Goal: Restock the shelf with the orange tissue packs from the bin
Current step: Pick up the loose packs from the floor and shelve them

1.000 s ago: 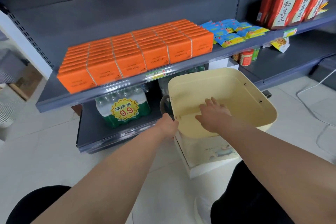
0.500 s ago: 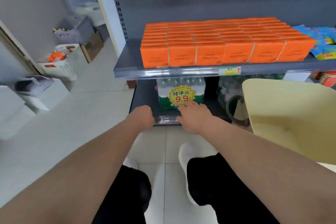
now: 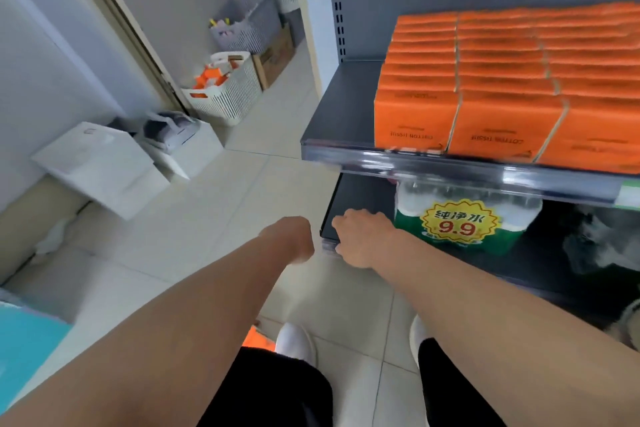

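Where the task's goods lie: orange tissue packs (image 3: 502,87) are ranked in tight rows, front to back, on the upper shelf (image 3: 349,149); printed faces are set to the front lip, so that they can be read from the aisle.
Shelf end by the upright: a bare strip is left beside the outermost row; whether another row would fit cannot be told.
Bin: none is identified with certainty. A white slatted basket (image 3: 225,94) against the far wall, well apart from the shelving, is seen to hold orange items too small to be named.
Left hand (image 3: 294,239): held low over the floor tiles, near the lower shelf's corner and apart from it. The fingers are turned out of view, so clenched or grasping cannot be told.
Right hand (image 3: 363,239): laid on the front corner of the lower shelf (image 3: 349,198), fingers curled over its edge. The grasp is judged a brace for a stooped body, not a pick.
Bottled water pack (image 3: 460,229): stood on the lower shelf just beside the right hand, yellow 9.9 tag faced outward.
Orange object (image 3: 256,340): glimpsed on the floor by a white shoe (image 3: 294,345), mostly hidden under the forearm.
Stage, as judged: restocking is largely done; any further pack would have to be fetched first.
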A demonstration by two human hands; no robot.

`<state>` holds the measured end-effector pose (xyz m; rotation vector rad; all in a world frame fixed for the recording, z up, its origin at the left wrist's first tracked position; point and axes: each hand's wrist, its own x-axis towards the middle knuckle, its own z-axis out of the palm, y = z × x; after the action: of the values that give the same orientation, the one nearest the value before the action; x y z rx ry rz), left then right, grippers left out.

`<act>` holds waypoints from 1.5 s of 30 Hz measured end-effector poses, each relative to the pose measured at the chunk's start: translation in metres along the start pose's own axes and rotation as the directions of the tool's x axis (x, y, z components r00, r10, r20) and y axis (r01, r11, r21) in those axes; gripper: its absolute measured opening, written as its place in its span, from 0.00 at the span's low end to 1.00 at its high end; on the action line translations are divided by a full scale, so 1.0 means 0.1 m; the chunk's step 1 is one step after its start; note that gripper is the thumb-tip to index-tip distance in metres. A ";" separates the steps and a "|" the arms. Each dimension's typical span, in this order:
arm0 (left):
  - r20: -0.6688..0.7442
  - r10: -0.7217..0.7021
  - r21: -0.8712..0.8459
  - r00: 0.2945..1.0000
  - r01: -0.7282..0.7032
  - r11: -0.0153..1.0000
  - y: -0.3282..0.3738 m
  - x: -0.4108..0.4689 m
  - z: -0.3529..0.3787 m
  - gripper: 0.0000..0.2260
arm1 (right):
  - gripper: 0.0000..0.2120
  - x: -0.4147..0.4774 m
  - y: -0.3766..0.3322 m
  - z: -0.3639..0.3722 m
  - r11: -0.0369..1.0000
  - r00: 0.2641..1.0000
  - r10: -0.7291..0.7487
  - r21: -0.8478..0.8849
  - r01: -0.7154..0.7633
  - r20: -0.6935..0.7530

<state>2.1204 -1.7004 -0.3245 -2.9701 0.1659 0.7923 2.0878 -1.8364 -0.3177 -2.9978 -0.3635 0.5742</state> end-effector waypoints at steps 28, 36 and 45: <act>-0.137 -0.366 -0.148 0.920 0.346 0.926 -0.62 -0.90 -0.34 0.18 | 0.15 -0.08 -0.83 -0.07 0.894 0.884 -0.446 -0.109 0.434 -0.141; -0.052 -0.460 -0.147 0.886 0.449 0.881 -0.98 -1.23 0.09 0.16 | 0.15 -0.11 -0.79 0.19 0.860 0.871 -0.490 -0.176 0.479 -0.023; -0.002 -0.409 -0.224 0.913 0.398 0.890 -1.23 -1.06 0.86 0.17 | 0.15 0.10 -0.90 0.67 0.825 0.859 -0.510 -0.260 0.501 0.037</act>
<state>2.0018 -1.5611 -0.3416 -3.0553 -0.5595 0.7204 2.0522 -1.7449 -0.3734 -2.9337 -1.2766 0.4441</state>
